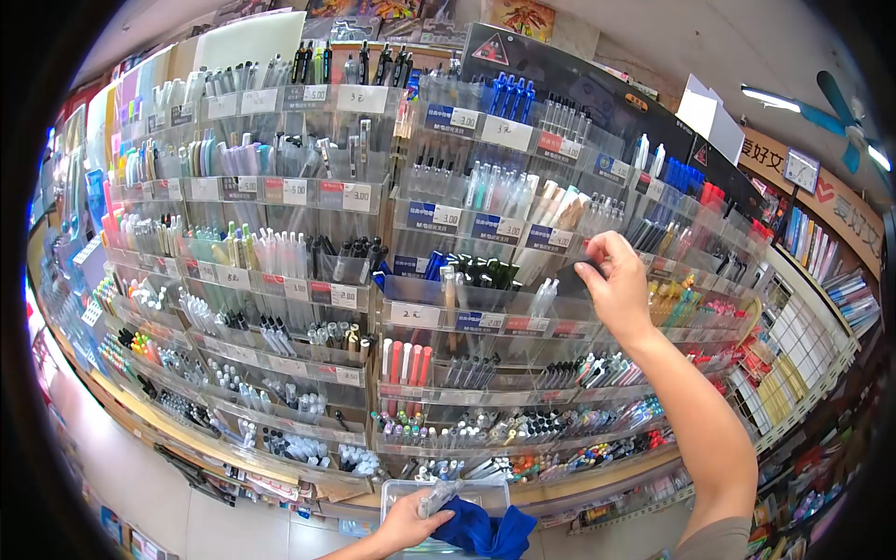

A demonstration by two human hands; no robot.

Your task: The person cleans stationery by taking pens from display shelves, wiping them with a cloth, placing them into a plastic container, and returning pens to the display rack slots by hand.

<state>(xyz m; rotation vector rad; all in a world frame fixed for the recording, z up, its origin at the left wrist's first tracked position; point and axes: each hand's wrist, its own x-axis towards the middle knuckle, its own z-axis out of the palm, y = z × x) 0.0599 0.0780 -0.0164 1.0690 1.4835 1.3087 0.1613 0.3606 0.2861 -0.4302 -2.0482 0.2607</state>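
Note:
My right hand [616, 287] is raised to the middle tiers of a clear pen rack [523, 301], its thumb and fingers closed in a pinch. A dark flat surface [576, 282] lies right by the fingertips, and I cannot make out what they hold. Just left of it, white-topped pens [544, 299] stand in a compartment. Low in front of me, my left hand [411, 521] is closed on a grey, crumpled, plastic-looking bundle [439, 497]. A blue cloth [487, 532] hangs beside these fingers, over a clear plastic bin [397, 487].
Tiers of pens in clear compartments fill the view, with price tags [413, 315] along their fronts. Red-and-white pens [405, 362] stand below the tags. A white wire grid [793, 350] and shelved books [810, 245] are at the right. Tiled floor [219, 523] shows at lower left.

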